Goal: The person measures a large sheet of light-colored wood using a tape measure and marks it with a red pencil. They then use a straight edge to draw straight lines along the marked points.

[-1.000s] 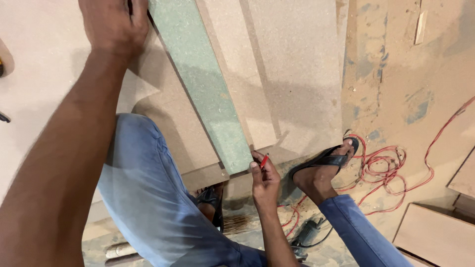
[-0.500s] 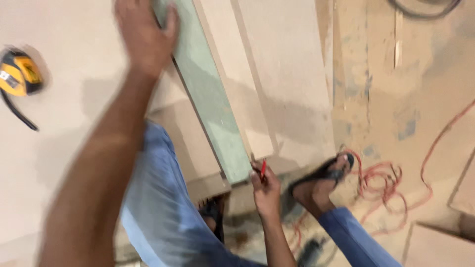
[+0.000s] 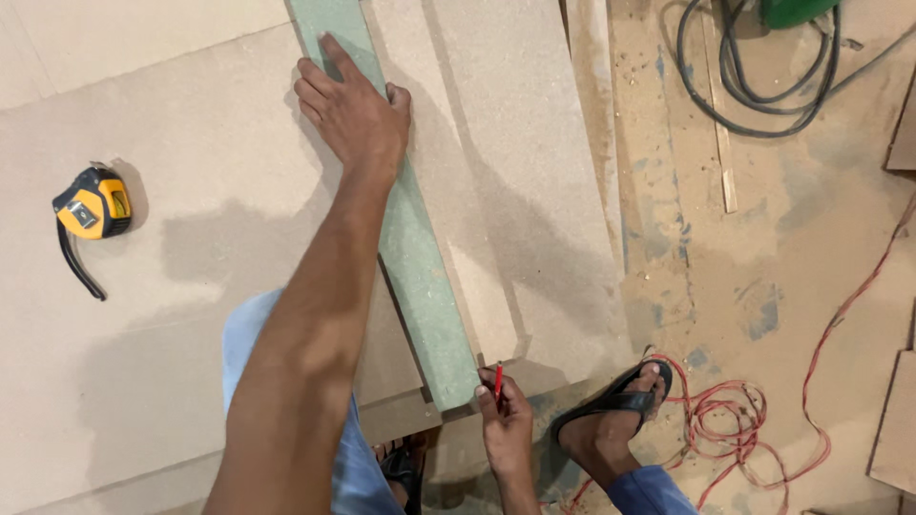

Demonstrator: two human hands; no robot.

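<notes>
Down at the bottom centre of the frame, the right hand point(image 3: 506, 429) has its fingers pinched around a red pencil point(image 3: 497, 381), tip up against the near end of the green strip point(image 3: 420, 267). The wrist runs off the bottom edge, so you can't see much of the arm. Right beside it, lower right, is a foot in a black flip-flop point(image 3: 611, 405), and the blue jeans point(image 3: 353, 467) are mostly covered by the left forearm, which takes up a big chunk of the lower middle. Another sandal peeks out under the knee, but it's too dark to make out properly.

The green strip itself lies diagonally from the bottom centre up to the top, on the stacked tan boards point(image 3: 534, 191), and its far end is cut off by the top edge. Further up, the left hand point(image 3: 353, 110) lies flat on the strip with fingers spread and pressing down, not gripping anything, covering the strip's full width there.

Middle left, a yellow and black tape measure point(image 3: 93, 205) sits on the big pale sheet point(image 3: 172, 334), well apart from both hands, its strap trailing down.

Lower right, a tangle of red wire point(image 3: 735, 420) lies on the dusty floor point(image 3: 792, 248). Upper right has a coil of black cable point(image 3: 754, 91) and a green tool point(image 3: 797, 10) mostly chopped off by the frame, can't tell what it is.
</notes>
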